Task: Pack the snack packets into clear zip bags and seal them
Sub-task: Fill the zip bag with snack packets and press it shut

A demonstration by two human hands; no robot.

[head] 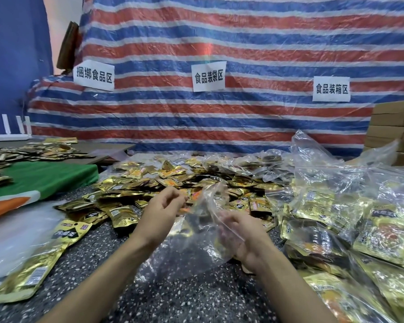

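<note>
A tarpaulin striped red, white and blue (243, 54) hangs as the back wall, with three white paper signs (209, 76) printed in black characters fixed to it. Below it runs a dark speckled stone counter (184, 297). A wide heap of small gold foil snack packets (173, 180) covers the middle of the counter.

In front of the heap, a thin clear plastic zip bag (187, 250) is held up just above the counter between both hands, crumpled and blurred. The left hand (165, 205) has its fingers curled and pinches the bag's upper left edge. The right hand (239, 236) grips the bag's other side with bent fingers, seen partly through the plastic.

Clear bags already filled with gold packets (341, 220) are piled on the right of the counter, close to the right forearm. Brown cardboard boxes (394, 127) are stacked behind them. A long gold foil pouch (33, 264) lies at the lower left, and a folded green cloth (47, 176) sits further back on the left.
</note>
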